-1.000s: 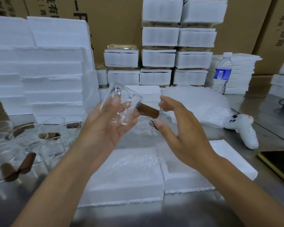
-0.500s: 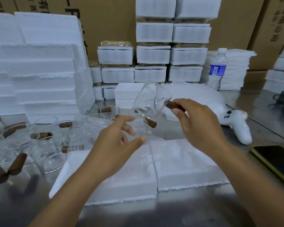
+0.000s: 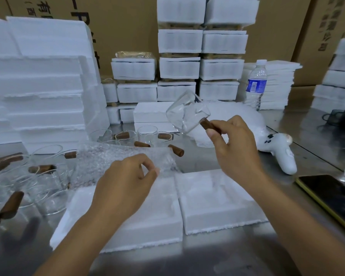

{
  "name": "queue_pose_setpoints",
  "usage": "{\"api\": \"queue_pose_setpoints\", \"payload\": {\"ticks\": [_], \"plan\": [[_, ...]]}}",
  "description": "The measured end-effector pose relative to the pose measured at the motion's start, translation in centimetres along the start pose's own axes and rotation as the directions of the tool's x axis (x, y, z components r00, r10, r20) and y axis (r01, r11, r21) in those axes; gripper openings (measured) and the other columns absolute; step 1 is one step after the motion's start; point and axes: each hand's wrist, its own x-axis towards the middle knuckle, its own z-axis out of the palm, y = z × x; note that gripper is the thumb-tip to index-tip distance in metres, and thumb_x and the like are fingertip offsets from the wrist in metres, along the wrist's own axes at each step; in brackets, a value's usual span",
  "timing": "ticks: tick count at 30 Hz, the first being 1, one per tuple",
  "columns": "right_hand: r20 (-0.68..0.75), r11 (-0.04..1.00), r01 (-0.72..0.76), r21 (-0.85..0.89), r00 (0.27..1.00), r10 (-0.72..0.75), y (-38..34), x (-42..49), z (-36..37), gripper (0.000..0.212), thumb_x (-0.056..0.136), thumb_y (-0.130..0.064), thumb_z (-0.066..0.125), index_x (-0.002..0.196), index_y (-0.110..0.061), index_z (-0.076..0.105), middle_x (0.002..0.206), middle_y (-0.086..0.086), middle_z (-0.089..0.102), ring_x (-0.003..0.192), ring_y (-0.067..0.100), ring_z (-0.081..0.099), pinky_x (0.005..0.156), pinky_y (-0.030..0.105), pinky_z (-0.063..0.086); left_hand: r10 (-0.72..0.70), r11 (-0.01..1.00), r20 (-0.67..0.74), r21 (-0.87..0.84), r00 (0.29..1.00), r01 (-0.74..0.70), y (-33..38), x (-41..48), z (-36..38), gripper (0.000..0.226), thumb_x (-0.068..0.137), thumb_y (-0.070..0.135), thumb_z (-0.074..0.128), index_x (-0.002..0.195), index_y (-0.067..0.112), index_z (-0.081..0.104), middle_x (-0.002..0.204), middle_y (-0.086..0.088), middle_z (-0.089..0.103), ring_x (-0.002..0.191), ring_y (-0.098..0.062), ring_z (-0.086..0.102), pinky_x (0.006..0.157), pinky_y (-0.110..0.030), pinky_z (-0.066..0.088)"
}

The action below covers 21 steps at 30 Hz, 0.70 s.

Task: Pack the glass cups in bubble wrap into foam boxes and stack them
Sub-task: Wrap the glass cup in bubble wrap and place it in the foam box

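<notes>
Glass cup [image 3: 187, 114] tilted in the air above the steel table [image 3: 197, 162], its brown handle [image 3: 208, 125] pinched by the right hand [image 3: 237, 148]; the left hand [image 3: 126, 182] pinches a bubble wrap sheet [image 3: 112, 158] just above two foam boxes [image 3: 217, 206] lying side by side

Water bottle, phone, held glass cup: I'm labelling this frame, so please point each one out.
water bottle [image 3: 256, 85], head view, on its blue label.
phone [image 3: 331, 197], head view, middle of its dark screen.
glass cup [image 3: 186, 114], head view, on its clear side wall.
</notes>
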Motion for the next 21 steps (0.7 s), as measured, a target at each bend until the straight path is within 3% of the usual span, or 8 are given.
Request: {"api": "queue_pose_setpoints", "payload": {"ticks": [4, 10, 14, 17, 19, 21], "plan": [[0.032, 0.991, -0.038, 0.131, 0.999, 0.034, -0.3, 0.1, 0.0, 0.020, 0.094, -0.022, 0.053, 0.108, -0.019, 0.067, 0.083, -0.012, 0.041, 0.079, 0.001, 0.048, 0.067, -0.002, 0.030, -0.062, 0.964, -0.118, -0.266, 0.991, 0.029, -0.2, 0.7, -0.3, 0.015, 0.086, 0.028, 0.066, 0.072, 0.026, 0.061, 0.041, 0.010, 0.045, 0.041, -0.003, 0.044, 0.045, -0.011, 0.033], [0.123, 0.991, -0.030, 0.128, 0.992, 0.014, -0.3, -0.2, 0.2, 0.017, 0.094, -0.023, 0.052, 0.102, -0.023, 0.067, 0.083, -0.010, 0.042, 0.078, 0.001, 0.048, 0.064, 0.001, 0.032, -0.162, 0.845, -0.214, -0.534, 0.963, 0.024, -0.1, 1.0, -0.4, 0.011, 0.084, 0.025, 0.069, 0.074, 0.025, 0.064, 0.043, 0.011, 0.047, 0.040, -0.002, 0.040, 0.041, -0.009, 0.032], [0.241, 0.999, 0.031, -0.009, 0.970, -0.028, -0.2, -0.5, 0.2, 0.021, 0.095, -0.030, 0.049, 0.108, -0.026, 0.064, 0.086, -0.013, 0.040, 0.079, 0.005, 0.048, 0.064, 0.013, 0.035, -0.144, 0.791, -0.284, -0.609, 0.948, -0.062, 0.2, 0.8, -0.7, 0.016, 0.084, 0.022, 0.069, 0.071, 0.029, 0.065, 0.049, 0.010, 0.050, 0.046, -0.003, 0.044, 0.044, -0.010, 0.035], [0.276, 0.987, 0.126, -0.095, 0.956, -0.095, -0.8, -1.1, 0.4, 0.025, 0.096, -0.031, 0.047, 0.116, -0.026, 0.061, 0.090, -0.013, 0.040, 0.079, 0.011, 0.051, 0.068, 0.026, 0.041, -0.040, 0.791, -0.308, -0.591, 0.951, -0.158, 0.8, 0.5, -0.9, 0.010, 0.080, 0.031, 0.068, 0.073, 0.036, 0.066, 0.059, 0.008, 0.059, 0.054, -0.004, 0.051, 0.053, -0.013, 0.043], [0.289, 0.986, 0.151, -0.077, 0.949, -0.122, -1.2, -1.4, 0.4, 0.025, 0.096, -0.031, 0.048, 0.115, -0.025, 0.062, 0.092, -0.009, 0.043, 0.080, 0.013, 0.053, 0.072, 0.032, 0.046, 0.038, 0.803, -0.313, -0.555, 0.949, -0.215, 1.3, 0.2, -1.0, 0.001, 0.076, 0.037, 0.066, 0.075, 0.036, 0.066, 0.067, 0.007, 0.063, 0.059, -0.008, 0.055, 0.059, -0.019, 0.046], [0.319, 0.991, 0.132, -0.013, 0.940, -0.121, -1.5, -1.5, 0.5, 0.017, 0.095, -0.031, 0.050, 0.105, -0.032, 0.064, 0.086, -0.011, 0.041, 0.077, 0.009, 0.050, 0.069, 0.029, 0.044, 0.125, 0.815, -0.335, -0.502, 0.934, -0.290, 1.7, -0.1, -0.9, 0.002, 0.076, 0.036, 0.066, 0.074, 0.035, 0.065, 0.073, 0.008, 0.065, 0.064, -0.010, 0.057, 0.061, -0.024, 0.047]]}}
